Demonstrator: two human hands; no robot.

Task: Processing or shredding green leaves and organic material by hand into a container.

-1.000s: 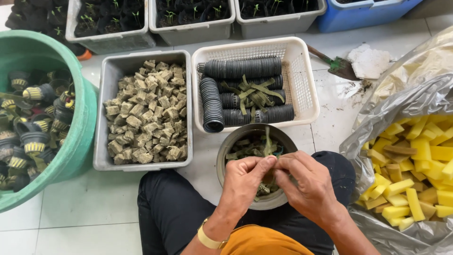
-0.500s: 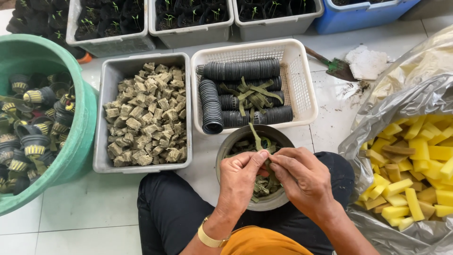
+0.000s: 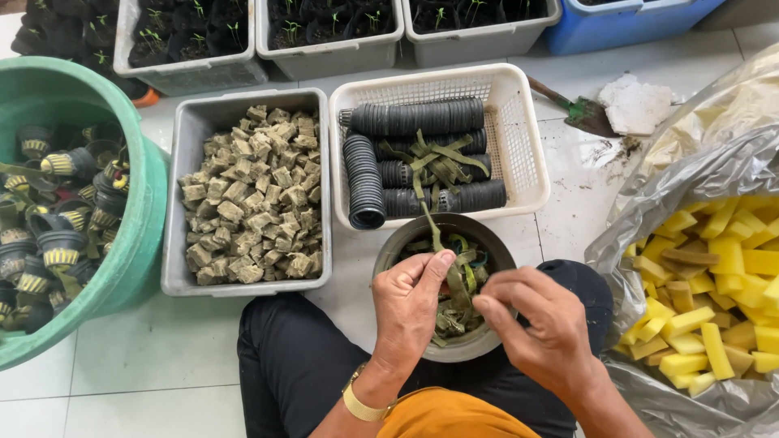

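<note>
Floor (image 3: 162,357): pale tiles, on which everything is set; the landmark for all places below is the round grey bowl (image 3: 487,345) held between the seated person's knees.

Green tub (image 3: 122,276): seen far to the left of the bowl, filled with black net pots stuffed with yellow sponge.

Clear plastic bag (image 3: 698,162): spread open to the right of the bowl, with yellow sponge sticks (image 3: 722,284) heaped inside.

Grey tray (image 3: 174,203): placed up and to the left of the bowl, packed with brownish cubes (image 3: 251,195).

White basket (image 3: 519,138): set just above the bowl, its rim nearly touched by the bowl's; stacks of black net pots (image 3: 414,118) are laid in it on their sides, with green strips (image 3: 434,162) draped over them.

Planted trays (image 3: 324,36): lined up well beyond the bowl, past the basket, with small seedlings shown in dark pots.

Trowel (image 3: 580,109): left up and to the right of the bowl, beside a white lump.

Left hand (image 3: 410,312): held over the bowl's left rim; its grip is pinched closed on a green strip (image 3: 432,231), which is raised upright out of the bowl.

Right hand (image 3: 544,324): held over the bowl's right side; its grip is curled with fingertips drawn towards the tangled strips in the bowl, but whether anything is held cannot be told.
</note>
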